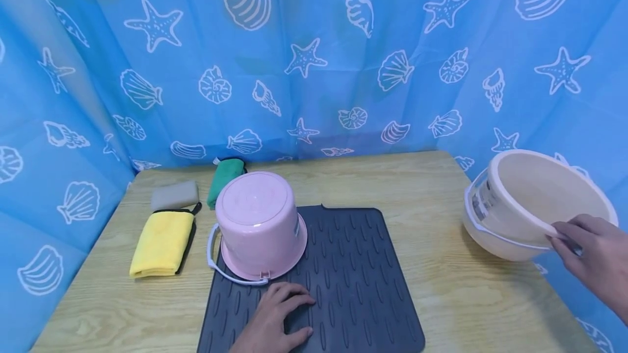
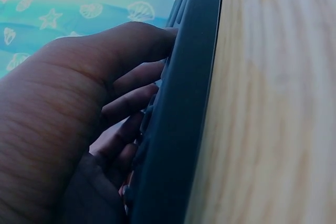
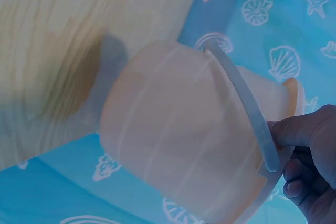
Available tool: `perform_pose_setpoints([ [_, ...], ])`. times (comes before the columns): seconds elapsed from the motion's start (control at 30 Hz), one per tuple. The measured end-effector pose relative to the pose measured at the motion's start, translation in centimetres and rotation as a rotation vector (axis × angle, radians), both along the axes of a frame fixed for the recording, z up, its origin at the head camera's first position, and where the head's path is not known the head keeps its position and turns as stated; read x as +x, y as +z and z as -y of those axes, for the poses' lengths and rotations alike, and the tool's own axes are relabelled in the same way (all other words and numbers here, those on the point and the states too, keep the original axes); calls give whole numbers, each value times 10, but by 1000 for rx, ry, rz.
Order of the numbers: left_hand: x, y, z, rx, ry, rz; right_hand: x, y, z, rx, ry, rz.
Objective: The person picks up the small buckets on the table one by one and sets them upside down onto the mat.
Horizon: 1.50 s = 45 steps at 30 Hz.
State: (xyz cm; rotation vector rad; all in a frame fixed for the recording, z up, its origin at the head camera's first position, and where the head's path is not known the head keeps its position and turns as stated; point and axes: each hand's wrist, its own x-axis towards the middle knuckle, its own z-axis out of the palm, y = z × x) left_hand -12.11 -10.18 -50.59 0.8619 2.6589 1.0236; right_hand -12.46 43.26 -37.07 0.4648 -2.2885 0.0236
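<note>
In the head view a cream bucket (image 1: 495,222) hangs tilted at the table's right edge, its mouth turned up and to the right. My right hand (image 1: 591,249) pinches its rim between thumb and fingers. The right wrist view shows that bucket's side and its pale grey handle (image 3: 247,103). My left hand (image 1: 277,317) rests on a dark ridged mat (image 1: 353,266), fingertips touching the surface and nothing held. Just beyond those fingers a pink bucket (image 1: 255,222) stands upside down, partly on the mat, its handle (image 1: 212,249) lying at its left.
Left of the pink bucket lie a folded yellow cloth (image 1: 164,244), a grey sponge-like block (image 1: 174,195) and a folded green cloth (image 1: 225,178). The wooden table (image 1: 432,195) meets a blue shell-print curtain (image 1: 319,97) at the back and both sides.
</note>
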Motion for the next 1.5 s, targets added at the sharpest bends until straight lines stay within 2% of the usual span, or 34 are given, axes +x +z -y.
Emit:
perform_pose_setpoints([
  [0.23,0,-2,0,4,10,0,-1,14,26,0,6,71],
  [0.63,1,-4,1,12,2,-24,-5,26,57,57,75,28],
  [0.7,1,-3,1,9,8,-8,-6,27,61,55,83,19],
  [0.83,0,-3,1,-3,15,12,-7,28,69,40,103,16],
  [1.2,0,-1,1,-10,7,11,-13,28,87,27,192,-8],
  [1.5,0,-1,1,-10,21,17,-16,24,100,15,231,4],
])
